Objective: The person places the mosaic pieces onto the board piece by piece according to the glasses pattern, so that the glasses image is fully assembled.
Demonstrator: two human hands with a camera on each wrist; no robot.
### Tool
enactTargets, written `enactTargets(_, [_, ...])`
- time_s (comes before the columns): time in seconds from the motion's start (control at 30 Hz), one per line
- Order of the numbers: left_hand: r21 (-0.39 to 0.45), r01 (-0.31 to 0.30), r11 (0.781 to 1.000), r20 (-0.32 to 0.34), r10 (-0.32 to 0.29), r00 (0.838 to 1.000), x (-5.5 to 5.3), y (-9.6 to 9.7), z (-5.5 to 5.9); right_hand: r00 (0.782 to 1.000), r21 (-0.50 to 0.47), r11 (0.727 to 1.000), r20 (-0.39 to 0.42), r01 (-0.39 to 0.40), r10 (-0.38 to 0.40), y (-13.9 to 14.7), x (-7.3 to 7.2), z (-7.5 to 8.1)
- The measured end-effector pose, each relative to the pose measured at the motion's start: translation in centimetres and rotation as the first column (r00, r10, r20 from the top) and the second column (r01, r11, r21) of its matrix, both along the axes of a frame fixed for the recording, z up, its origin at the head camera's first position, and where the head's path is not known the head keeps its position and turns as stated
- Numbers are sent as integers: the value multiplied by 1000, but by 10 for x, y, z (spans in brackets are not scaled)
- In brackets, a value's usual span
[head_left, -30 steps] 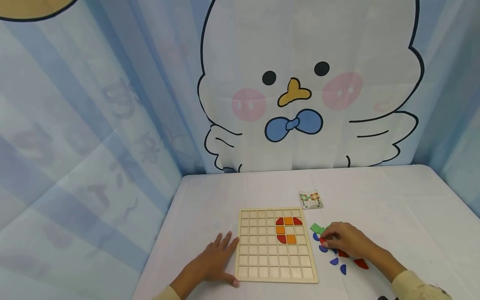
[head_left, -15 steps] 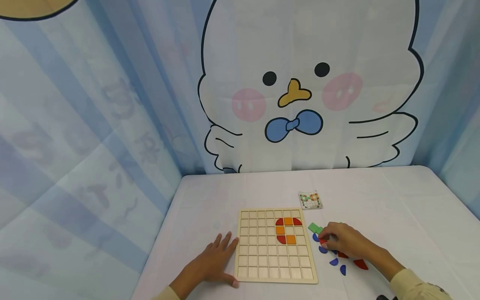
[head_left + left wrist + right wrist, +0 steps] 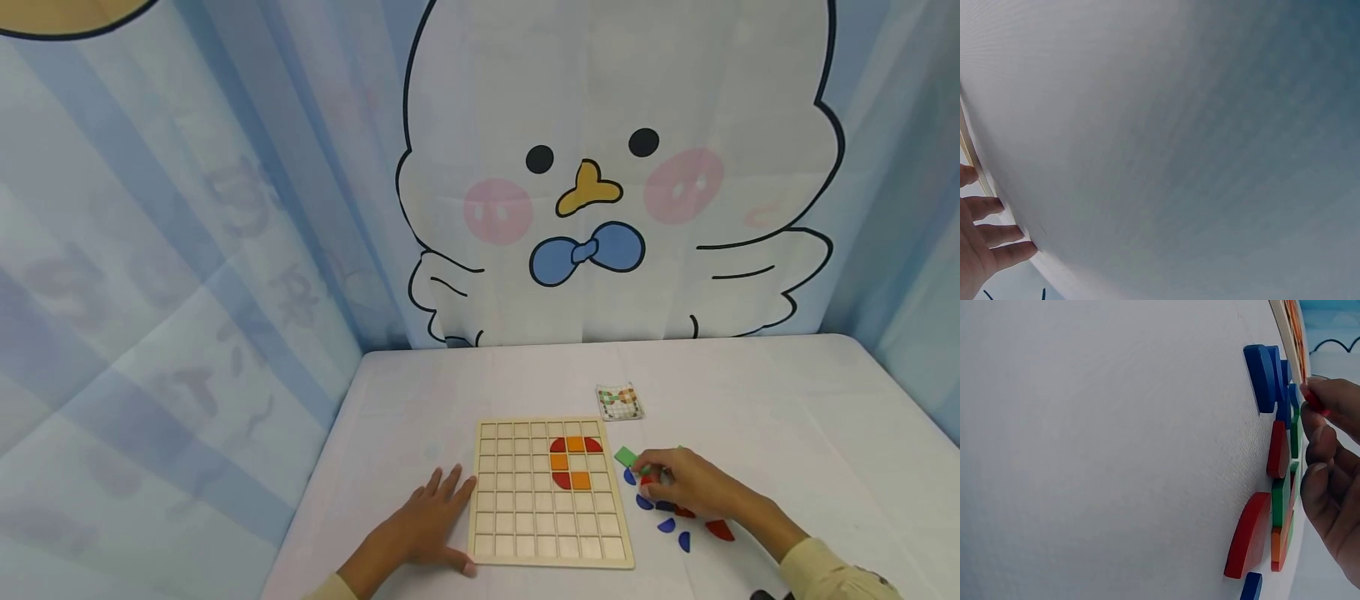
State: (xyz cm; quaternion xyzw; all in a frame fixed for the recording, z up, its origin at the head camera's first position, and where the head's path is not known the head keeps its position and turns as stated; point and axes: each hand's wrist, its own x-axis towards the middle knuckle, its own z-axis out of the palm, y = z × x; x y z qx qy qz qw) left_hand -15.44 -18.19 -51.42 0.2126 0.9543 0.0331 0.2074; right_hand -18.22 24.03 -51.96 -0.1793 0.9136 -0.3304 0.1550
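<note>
A square wooden grid board (image 3: 525, 502) lies on the table, with red quarter-round and orange square pieces set in its upper right cells. My left hand (image 3: 431, 523) rests flat at the board's left edge, fingers spread and thumb at the lower corner; in the left wrist view its straight fingers (image 3: 1015, 252) show beside the board's side. To the right of the board my right hand (image 3: 692, 483) pinches a small red piece (image 3: 1314, 400) between thumb and forefinger, over the loose pieces. Its other fingers are curled, and the palm hides part of the pile.
Loose pieces surround the right hand: a green square (image 3: 626, 457), several blue half-rounds (image 3: 667, 526) and a red quarter-round (image 3: 721, 531). Behind the board lies a small pattern card (image 3: 620, 402). A dark object (image 3: 762, 595) shows at the bottom edge. A printed curtain (image 3: 480, 317) stands behind the table.
The right fingertips have shifted slightly and overlap more of the green pieces, with the red piece still pinched. The green square has slid a little left. The left hand stays put.
</note>
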Motion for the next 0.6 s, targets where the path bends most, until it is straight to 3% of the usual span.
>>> enactTargets(0.6, [19, 15, 1000, -8, -15, 1000, 3, -1, 6, 998, -111, 993, 55, -24, 31, -9, -3, 0])
